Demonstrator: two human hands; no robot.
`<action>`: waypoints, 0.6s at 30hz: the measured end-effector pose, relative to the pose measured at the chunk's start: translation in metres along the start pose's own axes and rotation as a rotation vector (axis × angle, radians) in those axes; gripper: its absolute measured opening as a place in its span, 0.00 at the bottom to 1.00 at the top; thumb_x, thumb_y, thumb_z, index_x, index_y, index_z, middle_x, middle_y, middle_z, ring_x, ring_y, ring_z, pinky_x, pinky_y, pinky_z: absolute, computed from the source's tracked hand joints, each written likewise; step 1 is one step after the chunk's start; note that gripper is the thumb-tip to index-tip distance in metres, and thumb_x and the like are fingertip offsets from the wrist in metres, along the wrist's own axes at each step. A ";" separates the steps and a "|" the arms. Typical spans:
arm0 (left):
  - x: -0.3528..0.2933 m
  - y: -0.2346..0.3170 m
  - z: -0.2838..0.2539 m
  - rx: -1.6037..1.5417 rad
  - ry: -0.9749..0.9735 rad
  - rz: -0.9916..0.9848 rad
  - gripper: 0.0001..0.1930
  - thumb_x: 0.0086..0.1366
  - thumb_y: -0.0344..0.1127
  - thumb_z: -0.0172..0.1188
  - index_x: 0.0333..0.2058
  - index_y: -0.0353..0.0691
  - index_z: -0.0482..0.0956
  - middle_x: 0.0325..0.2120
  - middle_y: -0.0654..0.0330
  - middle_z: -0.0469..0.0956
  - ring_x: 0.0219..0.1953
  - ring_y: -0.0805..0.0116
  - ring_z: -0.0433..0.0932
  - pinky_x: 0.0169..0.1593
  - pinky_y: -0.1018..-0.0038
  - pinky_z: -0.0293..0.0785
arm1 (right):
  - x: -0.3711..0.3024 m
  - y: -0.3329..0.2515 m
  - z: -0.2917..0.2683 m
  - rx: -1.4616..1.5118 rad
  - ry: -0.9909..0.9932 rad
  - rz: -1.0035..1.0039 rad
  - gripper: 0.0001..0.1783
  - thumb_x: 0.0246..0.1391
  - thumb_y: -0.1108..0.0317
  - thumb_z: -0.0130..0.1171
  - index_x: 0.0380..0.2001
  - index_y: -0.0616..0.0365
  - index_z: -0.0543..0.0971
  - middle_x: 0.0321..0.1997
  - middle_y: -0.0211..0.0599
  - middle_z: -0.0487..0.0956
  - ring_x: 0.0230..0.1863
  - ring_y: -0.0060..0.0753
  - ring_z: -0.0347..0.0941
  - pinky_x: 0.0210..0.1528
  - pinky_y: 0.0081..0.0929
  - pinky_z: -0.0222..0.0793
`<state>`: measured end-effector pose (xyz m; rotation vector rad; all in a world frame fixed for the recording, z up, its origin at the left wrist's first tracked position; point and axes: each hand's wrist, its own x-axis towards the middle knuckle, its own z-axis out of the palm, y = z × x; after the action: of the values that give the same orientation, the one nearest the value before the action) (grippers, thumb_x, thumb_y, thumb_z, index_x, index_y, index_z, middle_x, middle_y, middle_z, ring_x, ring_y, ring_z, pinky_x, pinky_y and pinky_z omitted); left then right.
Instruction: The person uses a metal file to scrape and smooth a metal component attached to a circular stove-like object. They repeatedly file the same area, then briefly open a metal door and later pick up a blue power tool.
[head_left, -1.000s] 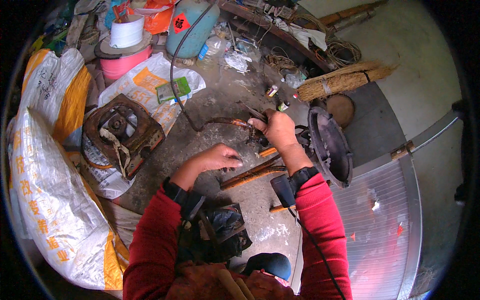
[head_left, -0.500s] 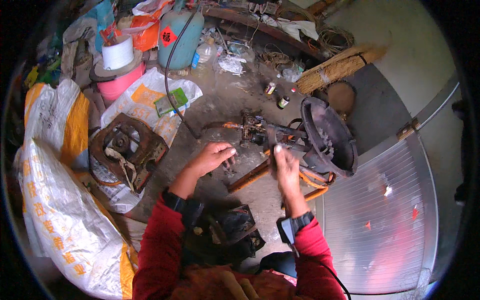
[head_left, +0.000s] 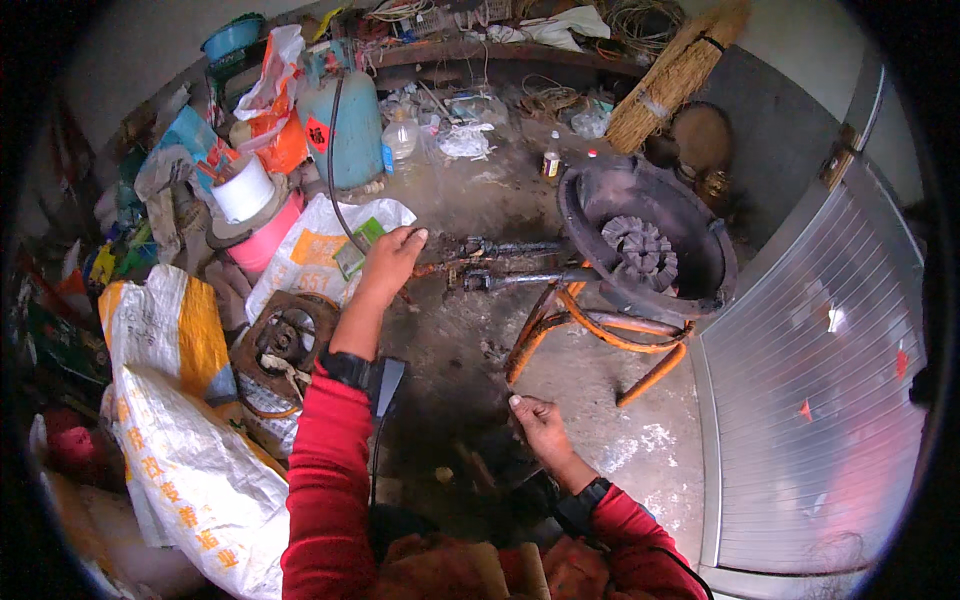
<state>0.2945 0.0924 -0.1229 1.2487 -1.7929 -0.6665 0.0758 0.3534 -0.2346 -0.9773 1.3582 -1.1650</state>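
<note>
A blackened round gas stove burner (head_left: 655, 290) rests on a stand of rusty orange metal legs (head_left: 535, 335). Two dark, grimy gas pipes (head_left: 510, 282) run left from it. At their left end my left hand (head_left: 390, 265) is closed over the place where the black hose (head_left: 333, 160) meets the pipes; its fingertips are partly hidden. My right hand (head_left: 543, 430) is low, in front of the stand, with thumb and fingers pressed together. Something dark shows at its fingertips, too dim to name.
A rusty square stove part (head_left: 285, 345) lies on sacking at the left, beside a large white and yellow woven sack (head_left: 180, 430). Behind stand a blue-green gas cylinder (head_left: 345, 130), a plastic bottle (head_left: 400, 140) and a straw broom (head_left: 670, 80). A ribbed translucent panel (head_left: 815, 400) borders the right.
My left hand has gone forward and left onto the hose end. My right hand has drawn back from the pipes toward me. The view has shifted, showing more of the burner.
</note>
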 end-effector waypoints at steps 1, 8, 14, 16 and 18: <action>0.009 -0.001 0.000 0.132 -0.059 -0.055 0.20 0.63 0.46 0.56 0.39 0.30 0.76 0.30 0.55 0.80 0.33 0.65 0.77 0.42 0.68 0.71 | 0.002 0.002 -0.002 0.009 -0.021 -0.023 0.22 0.59 0.52 0.54 0.21 0.60 0.75 0.19 0.22 0.69 0.21 0.15 0.62 0.24 0.19 0.61; 0.029 0.007 0.015 -0.195 -0.235 -0.283 0.24 0.63 0.45 0.57 0.49 0.30 0.74 0.40 0.55 0.78 0.40 0.64 0.75 0.47 0.69 0.70 | 0.012 0.010 -0.013 -0.049 -0.034 -0.158 0.22 0.59 0.55 0.55 0.21 0.63 0.74 0.17 0.25 0.67 0.22 0.19 0.62 0.26 0.23 0.61; 0.033 0.009 0.016 -0.458 -0.330 -0.429 0.12 0.62 0.41 0.59 0.38 0.38 0.79 0.29 0.67 0.77 0.29 0.76 0.75 0.32 0.75 0.72 | 0.011 0.008 -0.023 -0.069 -0.030 -0.114 0.21 0.59 0.55 0.55 0.21 0.63 0.73 0.17 0.23 0.65 0.22 0.17 0.61 0.26 0.22 0.60; 0.033 0.009 0.016 -0.451 -0.318 -0.467 0.11 0.62 0.40 0.60 0.35 0.39 0.78 0.28 0.67 0.78 0.27 0.76 0.75 0.31 0.75 0.73 | 0.011 0.006 -0.024 0.006 -0.034 -0.085 0.21 0.59 0.55 0.55 0.21 0.62 0.73 0.17 0.21 0.65 0.22 0.16 0.60 0.25 0.21 0.59; 0.032 0.010 0.015 -0.436 -0.312 -0.497 0.12 0.61 0.41 0.61 0.36 0.39 0.78 0.28 0.66 0.77 0.27 0.75 0.74 0.30 0.76 0.72 | 0.011 0.003 -0.022 -0.007 -0.028 -0.076 0.20 0.60 0.56 0.55 0.23 0.62 0.75 0.19 0.21 0.69 0.22 0.14 0.62 0.25 0.19 0.60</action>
<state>0.2717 0.0656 -0.1119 1.3364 -1.4519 -1.5154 0.0523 0.3460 -0.2404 -1.0549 1.3132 -1.1996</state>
